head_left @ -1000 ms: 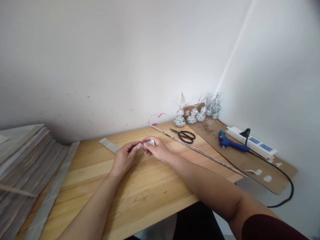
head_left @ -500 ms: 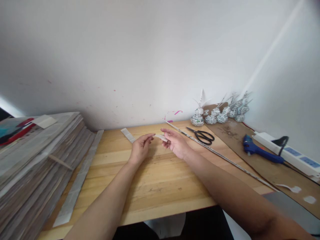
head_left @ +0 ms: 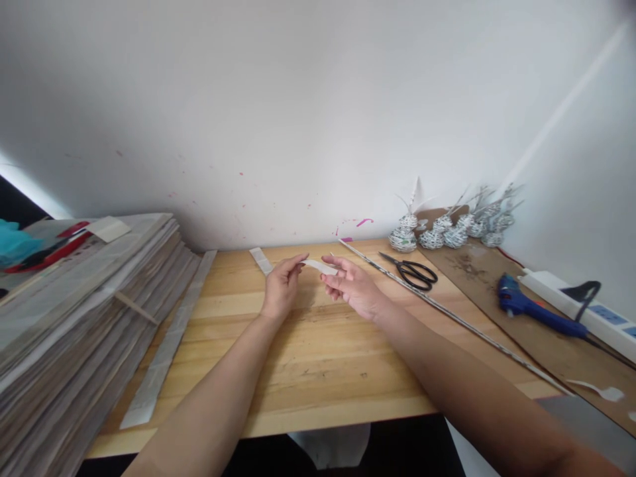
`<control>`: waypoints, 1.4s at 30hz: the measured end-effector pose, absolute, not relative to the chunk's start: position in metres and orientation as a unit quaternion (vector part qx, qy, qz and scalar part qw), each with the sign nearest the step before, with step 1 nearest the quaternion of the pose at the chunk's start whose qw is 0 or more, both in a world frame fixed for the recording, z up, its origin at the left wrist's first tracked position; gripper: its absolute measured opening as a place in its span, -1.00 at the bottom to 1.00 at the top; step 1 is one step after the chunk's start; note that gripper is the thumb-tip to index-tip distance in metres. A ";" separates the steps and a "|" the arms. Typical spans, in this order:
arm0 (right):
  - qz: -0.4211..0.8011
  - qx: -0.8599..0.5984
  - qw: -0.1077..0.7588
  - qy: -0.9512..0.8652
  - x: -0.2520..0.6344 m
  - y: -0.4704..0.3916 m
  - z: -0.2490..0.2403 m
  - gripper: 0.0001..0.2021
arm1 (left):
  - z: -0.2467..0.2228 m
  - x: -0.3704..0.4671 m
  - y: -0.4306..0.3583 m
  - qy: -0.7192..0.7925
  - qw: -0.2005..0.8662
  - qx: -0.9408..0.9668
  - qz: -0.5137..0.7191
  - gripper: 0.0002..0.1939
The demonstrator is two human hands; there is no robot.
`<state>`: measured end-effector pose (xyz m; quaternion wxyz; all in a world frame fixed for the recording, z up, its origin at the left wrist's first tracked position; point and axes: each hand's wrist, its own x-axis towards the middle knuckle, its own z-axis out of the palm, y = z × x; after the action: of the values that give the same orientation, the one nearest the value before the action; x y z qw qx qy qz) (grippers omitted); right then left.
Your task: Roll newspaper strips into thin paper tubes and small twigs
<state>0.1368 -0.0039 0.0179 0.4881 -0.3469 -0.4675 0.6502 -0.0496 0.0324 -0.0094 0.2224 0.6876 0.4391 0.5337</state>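
A short strip of white paper (head_left: pixel 318 266) is stretched between my two hands, above the middle of the wooden table (head_left: pixel 298 391). The fingertips of my left hand (head_left: pixel 284 285) pinch its left end. At its right end, my right hand (head_left: pixel 354 286) grips it between thumb and fingers. Just behind my left hand another paper strip (head_left: pixel 259 260) lies on the wood, partly hidden by the hand. To the right of my right hand lie a long thin rolled-paper stick (head_left: pixel 447 311) and black-handled scissors (head_left: pixel 415 271).
At the left stands a tall stack of paper (head_left: pixel 124 318), a long paper strip (head_left: pixel 173 338) beside it. Several woven paper figures (head_left: pixel 403 233) stand by the wall. A blue glue gun (head_left: pixel 539 315) and a white power strip (head_left: pixel 591 311) lie on brown cardboard (head_left: pixel 477 278).
The view has turned slightly left, so things appear shifted right. The paper strip between my hands shows a little more of its length; both hands still hold it.
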 end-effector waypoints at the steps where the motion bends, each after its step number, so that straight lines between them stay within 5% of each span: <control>1: 0.632 -0.359 0.493 -0.477 0.135 -0.004 0.017 -0.39 | -0.009 -0.049 0.032 0.439 0.223 0.688 0.532 -0.67; 42: 0.542 -0.386 0.551 -0.503 0.131 -0.004 0.017 -0.59 | -0.008 -0.046 0.032 0.435 0.244 0.694 0.520 -0.69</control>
<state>0.1314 -0.0041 0.0170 0.5513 -0.3858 -0.5035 0.5420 -0.0458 0.0317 -0.0085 0.2440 0.6936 0.4346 0.5202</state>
